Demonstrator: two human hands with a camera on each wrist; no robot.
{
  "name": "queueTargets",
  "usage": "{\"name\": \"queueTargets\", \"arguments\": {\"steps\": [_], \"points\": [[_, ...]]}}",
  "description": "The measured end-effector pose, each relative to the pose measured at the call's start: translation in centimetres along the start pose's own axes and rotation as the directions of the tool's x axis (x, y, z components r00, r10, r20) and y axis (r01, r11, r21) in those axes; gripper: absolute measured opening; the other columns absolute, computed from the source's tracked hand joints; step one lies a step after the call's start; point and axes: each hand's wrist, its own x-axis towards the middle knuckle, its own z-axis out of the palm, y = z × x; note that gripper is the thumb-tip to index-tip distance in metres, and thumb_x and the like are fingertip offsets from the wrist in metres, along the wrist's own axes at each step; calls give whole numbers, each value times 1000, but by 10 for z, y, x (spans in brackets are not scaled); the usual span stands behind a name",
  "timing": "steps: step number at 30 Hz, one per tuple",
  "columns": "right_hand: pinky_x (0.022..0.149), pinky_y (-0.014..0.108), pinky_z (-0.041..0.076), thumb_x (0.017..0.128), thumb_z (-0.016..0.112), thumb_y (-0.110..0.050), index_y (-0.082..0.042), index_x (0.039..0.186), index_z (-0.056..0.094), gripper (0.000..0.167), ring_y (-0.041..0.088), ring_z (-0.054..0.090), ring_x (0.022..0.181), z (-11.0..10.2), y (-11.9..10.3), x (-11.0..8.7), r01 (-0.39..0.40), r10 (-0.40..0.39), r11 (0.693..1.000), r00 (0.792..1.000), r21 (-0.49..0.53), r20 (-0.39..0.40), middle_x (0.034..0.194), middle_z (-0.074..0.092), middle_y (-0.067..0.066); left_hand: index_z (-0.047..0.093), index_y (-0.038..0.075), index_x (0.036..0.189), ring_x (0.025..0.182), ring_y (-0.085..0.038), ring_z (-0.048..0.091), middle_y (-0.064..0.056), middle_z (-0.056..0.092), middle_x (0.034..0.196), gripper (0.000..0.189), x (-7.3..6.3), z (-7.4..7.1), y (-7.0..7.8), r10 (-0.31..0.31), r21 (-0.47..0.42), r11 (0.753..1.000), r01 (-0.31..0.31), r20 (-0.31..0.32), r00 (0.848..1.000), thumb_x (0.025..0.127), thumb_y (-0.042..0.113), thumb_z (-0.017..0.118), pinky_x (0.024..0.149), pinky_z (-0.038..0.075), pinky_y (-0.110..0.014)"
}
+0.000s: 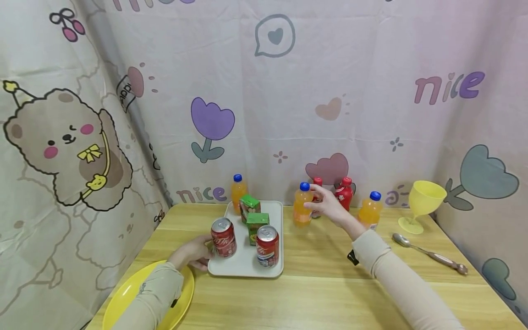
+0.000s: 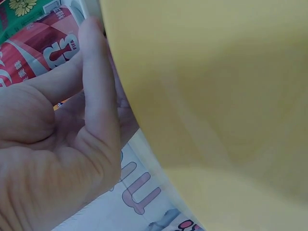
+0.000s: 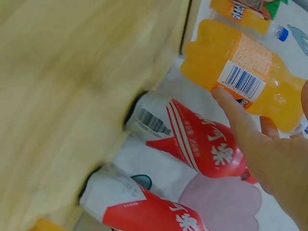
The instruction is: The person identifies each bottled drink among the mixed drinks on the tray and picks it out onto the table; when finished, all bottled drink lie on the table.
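My right hand (image 1: 330,207) grips an orange soda bottle (image 1: 303,213) with a blue cap, upright to the right of the white tray (image 1: 243,271). In the right wrist view the bottle's (image 3: 240,72) base appears just off the table. At the tray's left edge, my left hand (image 1: 194,253) holds the rim beside a red cola can (image 1: 223,238); part of this grip is hidden. Also on the tray are a second cola can (image 1: 267,247), two green-topped drink cartons (image 1: 258,220) and another orange soda bottle (image 1: 238,190) at the back.
Two red-and-white bottles (image 1: 344,195) stand behind my right hand. Farther right are an orange soda bottle (image 1: 370,211), a yellow goblet (image 1: 425,199) and a spoon (image 1: 429,253). A yellow plate (image 1: 187,293) lies under my left forearm. Patterned curtains (image 1: 280,114) border the table.
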Motion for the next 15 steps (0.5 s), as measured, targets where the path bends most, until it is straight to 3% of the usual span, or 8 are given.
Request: {"name": "queueTargets", "arguments": {"steps": [9,15], "points": [[96,55,65,100,72,-11,-8,160,39,68,35,66,122,7,17,2,-11,11,1000,1000,-9,-13,153,52,30,30,1,163,76,-23,67,-20,67,103,71,2,0,-2,16,-1,1000,-16,0,1000,99,-5,60,62,65,-30],[102,61,60,100,71,-10,-10,159,41,67,39,64,126,10,24,2,-26,26,1000,999,-13,-25,153,53,29,29,2,164,75,-23,66,-20,67,103,72,3,0,-2,14,1,1000,-14,-2,1000,99,-4,60,61,65,-30]]}}
